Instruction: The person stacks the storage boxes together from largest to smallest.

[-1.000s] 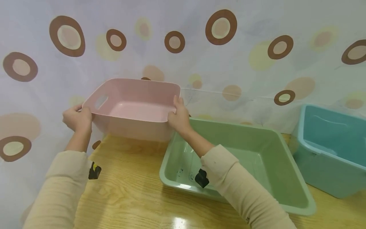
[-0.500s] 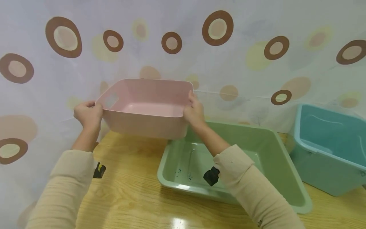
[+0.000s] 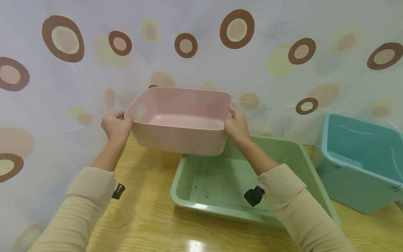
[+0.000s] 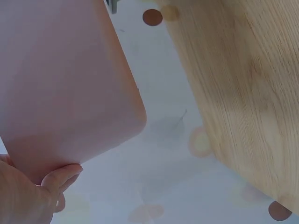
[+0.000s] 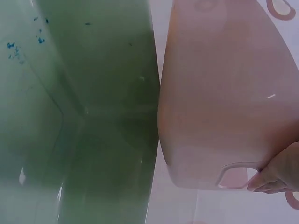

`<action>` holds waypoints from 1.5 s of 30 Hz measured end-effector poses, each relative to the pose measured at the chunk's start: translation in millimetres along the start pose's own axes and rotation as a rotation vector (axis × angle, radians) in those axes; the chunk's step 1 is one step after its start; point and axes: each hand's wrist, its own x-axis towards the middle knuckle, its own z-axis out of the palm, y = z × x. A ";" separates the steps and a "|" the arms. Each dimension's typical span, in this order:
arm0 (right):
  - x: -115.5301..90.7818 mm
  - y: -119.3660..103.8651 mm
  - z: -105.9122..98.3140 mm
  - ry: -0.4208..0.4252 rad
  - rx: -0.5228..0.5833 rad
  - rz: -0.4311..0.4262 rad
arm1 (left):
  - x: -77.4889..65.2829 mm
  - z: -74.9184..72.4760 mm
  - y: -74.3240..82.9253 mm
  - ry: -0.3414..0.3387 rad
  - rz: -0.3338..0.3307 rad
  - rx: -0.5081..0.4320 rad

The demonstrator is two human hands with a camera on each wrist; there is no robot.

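Observation:
A pink plastic storage bin [image 3: 179, 138] with cut-out handle holes hangs in the air, slightly tilted, its inside visible from above. My left hand [image 3: 118, 126] grips its left end near the front corner. At the opposite end my right hand [image 3: 237, 124] holds the rim, and the right wrist view shows that hand's fingers [image 5: 273, 179] beside the handle hole. The bin's lower right part overlaps the back left corner of a green basin [image 3: 252, 178] in the head view. In the left wrist view the pink bin [image 4: 70, 79] is seen from outside, with the thumb and fingers pinching its edge.
The green basin stands on a wooden table [image 3: 141, 210], with small blue specks on its inner floor. To its right is a teal bin [image 3: 355, 185] with a raised rim. A dotted cloth [image 3: 201, 73] hangs behind everything and down the left side.
Both hands have carried the pink bin to the right, from over the table's left end to partly over the green basin. The view has shifted slightly; the basin and teal bin stay put.

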 end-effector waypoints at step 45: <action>15.5 -6.5 -52.3 -0.210 -0.557 0.156 | 27.7 16.1 20.5 -0.741 0.364 0.614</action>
